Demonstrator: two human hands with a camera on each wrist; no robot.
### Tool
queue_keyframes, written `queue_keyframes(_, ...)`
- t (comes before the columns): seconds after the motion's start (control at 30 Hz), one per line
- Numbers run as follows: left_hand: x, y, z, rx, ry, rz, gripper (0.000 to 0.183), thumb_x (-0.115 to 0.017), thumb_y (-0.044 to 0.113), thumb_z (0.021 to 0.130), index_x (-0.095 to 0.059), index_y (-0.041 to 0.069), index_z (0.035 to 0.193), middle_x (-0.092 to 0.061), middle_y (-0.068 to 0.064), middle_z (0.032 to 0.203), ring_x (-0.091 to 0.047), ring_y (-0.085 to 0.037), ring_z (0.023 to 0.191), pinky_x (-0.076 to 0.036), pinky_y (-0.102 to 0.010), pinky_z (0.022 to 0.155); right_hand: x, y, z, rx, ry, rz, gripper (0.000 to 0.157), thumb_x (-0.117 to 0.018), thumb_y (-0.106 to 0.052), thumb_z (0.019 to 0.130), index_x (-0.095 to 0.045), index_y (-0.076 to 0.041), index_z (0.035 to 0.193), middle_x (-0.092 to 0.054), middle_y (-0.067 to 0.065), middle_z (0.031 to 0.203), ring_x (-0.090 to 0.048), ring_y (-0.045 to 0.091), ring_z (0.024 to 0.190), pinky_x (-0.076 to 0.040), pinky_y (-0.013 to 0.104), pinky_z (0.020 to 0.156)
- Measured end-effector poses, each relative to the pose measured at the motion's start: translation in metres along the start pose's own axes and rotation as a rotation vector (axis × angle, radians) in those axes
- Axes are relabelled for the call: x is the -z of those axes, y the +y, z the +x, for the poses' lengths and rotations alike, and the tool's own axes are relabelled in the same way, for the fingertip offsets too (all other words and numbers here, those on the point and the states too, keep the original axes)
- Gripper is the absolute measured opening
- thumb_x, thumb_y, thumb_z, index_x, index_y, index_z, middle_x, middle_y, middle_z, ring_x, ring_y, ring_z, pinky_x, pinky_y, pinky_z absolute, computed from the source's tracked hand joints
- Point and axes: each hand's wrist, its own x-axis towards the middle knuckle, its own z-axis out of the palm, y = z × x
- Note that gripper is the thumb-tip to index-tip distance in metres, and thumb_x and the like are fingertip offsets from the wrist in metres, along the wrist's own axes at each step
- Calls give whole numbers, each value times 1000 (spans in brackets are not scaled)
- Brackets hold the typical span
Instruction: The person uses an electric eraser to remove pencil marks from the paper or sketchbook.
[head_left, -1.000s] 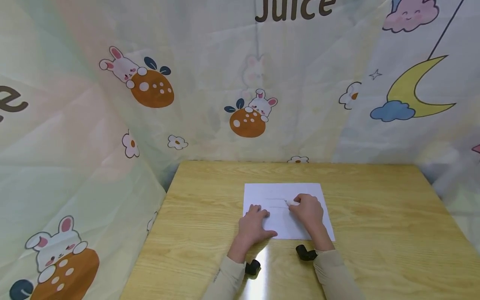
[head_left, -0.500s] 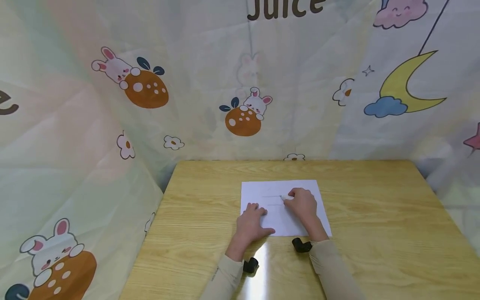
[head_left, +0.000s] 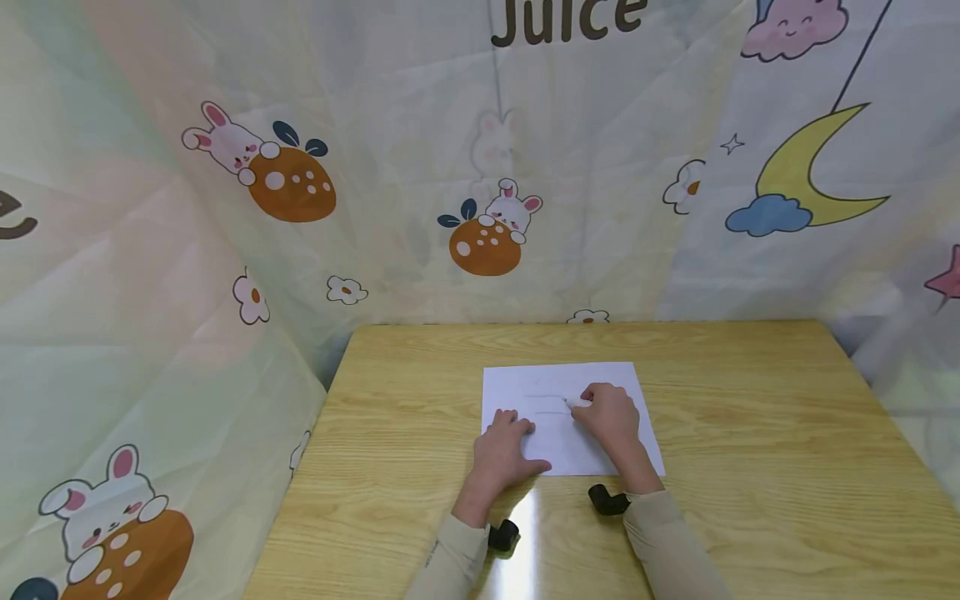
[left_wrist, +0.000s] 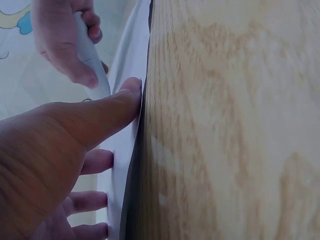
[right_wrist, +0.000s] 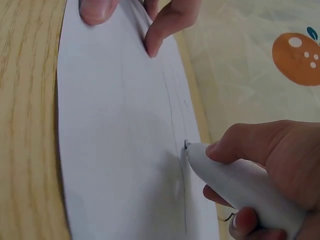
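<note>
Writing: "Juice" [head_left: 567,21] stands in dark letters at the top of the backdrop [head_left: 390,108]; part of an "e" [head_left: 17,218] shows at the left edge; a small print on the left sleeve [head_left: 450,558] is too small to read.
Pen: one, white and thick, unmarked in the visible part [right_wrist: 237,185]; it slants over the paper [head_left: 562,442], tip by the end of a line; whether the tip touches cannot be told.
Right hand [head_left: 611,417]: grasping the pen between thumb and fingers.
Left hand [head_left: 501,450]: grasping nothing, fingers spread on the paper, thumb at its near edge.
Paper: one white sheet on the table [head_left: 787,433], under both hands.
Lines: two thin ones [head_left: 544,396], roughly parallel.
Head view only: two black pieces [head_left: 608,500], one at each wrist; one yellow moon [head_left: 798,171]; three rabbits [head_left: 232,142], each on an orange fruit [head_left: 292,185].
Left wrist view: dark shadow along the sheet's near edge.
Right wrist view: the pen's dark tip close up, one line fainter than the other.
</note>
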Motion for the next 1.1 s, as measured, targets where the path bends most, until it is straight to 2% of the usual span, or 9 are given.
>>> queue_keyframes(0.17,-1,0,-1,4,-4,1,67,-78,64,66,-68,23,118,-54,-6,127,-55,-27,109,-51,-43,71,0,0,1,36,14,6,25,-74,-22,76,-72,-3,91,-70,11,86,-62,25,69,-51,43,60)
queue_keyframes(0.33,-2,-2,-3,5,-13,1,68,-78,65,66,-68,24,119,-54,-6,127,-55,-27,106,-51,-42,69,0,1,-2,-11,-7,16,27,-76,-23,75,-73,-3,92,-71,11,89,-63,26,72,-51,43,60)
queue_keyframes(0.5,-1,-3,-3,13,-3,3,66,-78,65,66,-68,24,117,-54,-6,126,-56,-26,106,-51,-43,69,-1,1,0,17,5,29,26,-74,-22,76,-72,-2,93,-70,13,89,-63,27,72,-51,44,60)
queue_keyframes(0.63,-2,-3,-5,18,-28,-1,67,-78,65,67,-68,24,118,-53,-6,128,-56,-26,107,-51,-43,71,-1,3,-2,-9,-16,16,27,-75,-22,75,-73,-2,93,-70,12,89,-63,26,70,-51,44,59)
queue_keyframes(0.93,-4,0,-3,16,-33,4,67,-77,66,68,-67,24,119,-53,-6,129,-56,-27,107,-51,-42,71,-1,7,-1,-23,1,27,26,-74,-21,76,-73,-2,93,-70,12,89,-63,25,69,-50,42,57)
queue_keyframes(1.1,-1,1,-2,11,-3,2,67,-78,65,67,-68,24,118,-54,-6,127,-56,-26,106,-51,-42,70,2,9,3,18,12,26,25,-73,-21,76,-72,-2,93,-70,12,89,-62,25,70,-50,43,59)
